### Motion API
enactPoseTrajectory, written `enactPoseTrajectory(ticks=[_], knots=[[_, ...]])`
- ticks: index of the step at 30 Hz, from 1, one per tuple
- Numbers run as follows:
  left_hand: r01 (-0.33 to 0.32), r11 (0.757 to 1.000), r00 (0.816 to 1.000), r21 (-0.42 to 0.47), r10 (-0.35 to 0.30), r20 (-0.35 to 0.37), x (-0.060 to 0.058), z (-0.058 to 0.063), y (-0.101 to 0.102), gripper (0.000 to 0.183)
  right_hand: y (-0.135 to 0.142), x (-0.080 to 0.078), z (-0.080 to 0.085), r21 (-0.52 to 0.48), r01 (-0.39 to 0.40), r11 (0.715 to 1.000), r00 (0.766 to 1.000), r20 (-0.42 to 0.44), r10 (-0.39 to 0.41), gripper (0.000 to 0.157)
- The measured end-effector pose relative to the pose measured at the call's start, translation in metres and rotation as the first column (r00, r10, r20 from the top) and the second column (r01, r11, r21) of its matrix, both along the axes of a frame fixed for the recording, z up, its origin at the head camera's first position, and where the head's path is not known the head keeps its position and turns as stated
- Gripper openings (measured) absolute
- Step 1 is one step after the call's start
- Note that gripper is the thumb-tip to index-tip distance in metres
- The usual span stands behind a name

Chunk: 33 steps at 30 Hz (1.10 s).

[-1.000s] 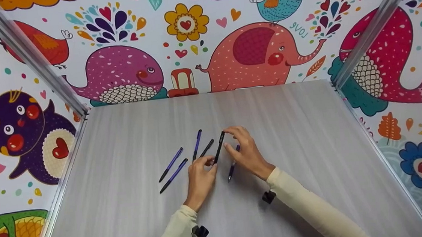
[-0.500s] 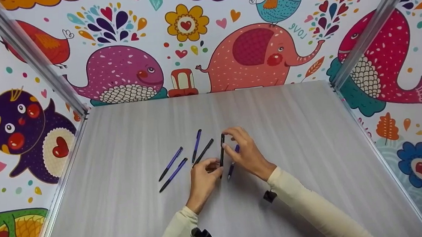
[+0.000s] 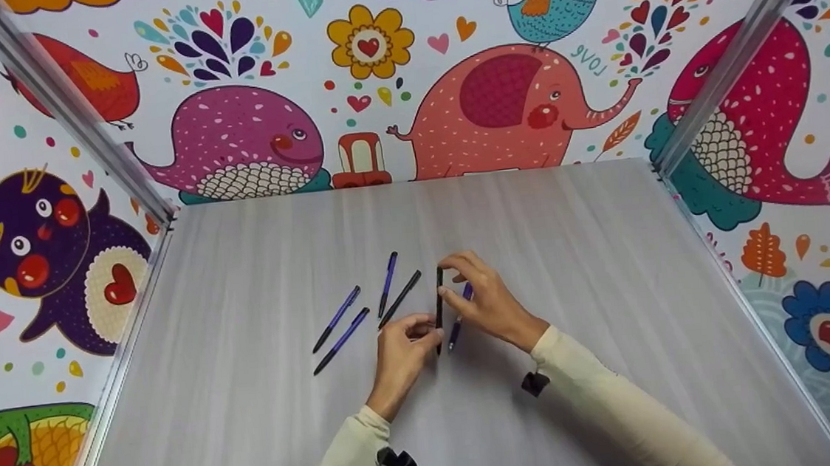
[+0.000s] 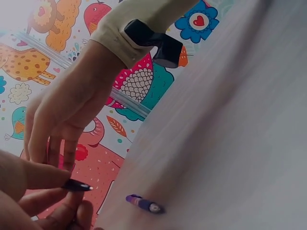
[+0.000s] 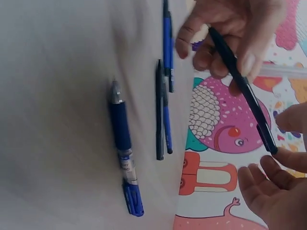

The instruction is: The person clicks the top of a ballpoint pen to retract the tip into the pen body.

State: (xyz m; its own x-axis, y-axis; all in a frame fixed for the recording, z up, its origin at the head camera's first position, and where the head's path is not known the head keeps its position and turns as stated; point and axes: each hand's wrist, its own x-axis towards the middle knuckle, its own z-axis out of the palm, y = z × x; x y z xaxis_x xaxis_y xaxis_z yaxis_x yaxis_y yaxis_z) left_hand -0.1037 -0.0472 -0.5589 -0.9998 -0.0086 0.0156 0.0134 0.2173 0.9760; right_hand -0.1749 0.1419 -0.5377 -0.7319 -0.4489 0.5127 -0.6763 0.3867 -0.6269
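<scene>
My left hand (image 3: 401, 360) pinches a black pen (image 3: 440, 301) near its lower, pointed end. In the right wrist view the black pen (image 5: 244, 91) is held off the table, slanting from the left hand (image 5: 261, 33) towards my right hand (image 5: 278, 187). One right finger touches the pen's clip end, while the thumb is close beside the barrel with a small gap. The right hand's (image 3: 491, 301) other fingers are loosely bent. In the left wrist view only the pen's tip (image 4: 79, 186) shows between the left fingers. A blue pen with a clear section (image 5: 124, 148) lies beneath the right hand.
Left of the hands lie another black pen (image 3: 399, 299) and blue-purple pens (image 3: 387, 285), (image 3: 336, 319), (image 3: 342, 341). The grey table (image 3: 548, 230) meets patterned walls (image 3: 376, 117) behind and at both sides, with metal posts (image 3: 735, 63) at the corners.
My left hand has shifted slightly right and nearer, swinging the black pen's lower end the same way, so it points straighter towards me. The right hand has barely moved.
</scene>
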Motion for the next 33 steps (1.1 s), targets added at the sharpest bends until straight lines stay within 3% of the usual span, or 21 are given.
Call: enactPoseTrajectory(ticks=[4,12,19,26,33], knots=[[0.033,0.999,0.999,0.032,-0.034,0.034,-0.001,0.002,0.002,0.020,0.002,-0.001,0.003,-0.069,-0.026,0.997,0.989,0.144,0.035,0.045],[0.046,0.987,0.992,0.151,-0.063,0.112,0.001,0.003,0.000,0.023,-0.003,-0.004,0.007,-0.192,-0.010,0.981,0.929,0.361,0.080,0.045],[0.052,0.986,0.989,0.157,-0.072,0.129,0.002,-0.004,-0.004,0.024,-0.008,-0.007,-0.001,-0.156,-0.012,0.988,0.904,0.420,0.078,0.043],[0.041,0.981,0.976,0.188,-0.079,0.203,0.006,-0.017,-0.009,0.028,-0.013,-0.010,-0.018,-0.154,-0.046,0.987,0.865,0.488,0.117,0.041],[0.056,0.975,0.961,0.214,-0.111,0.254,0.008,-0.027,-0.013,0.027,-0.019,-0.012,-0.033,-0.111,-0.078,0.991,0.856,0.502,0.124,0.041]])
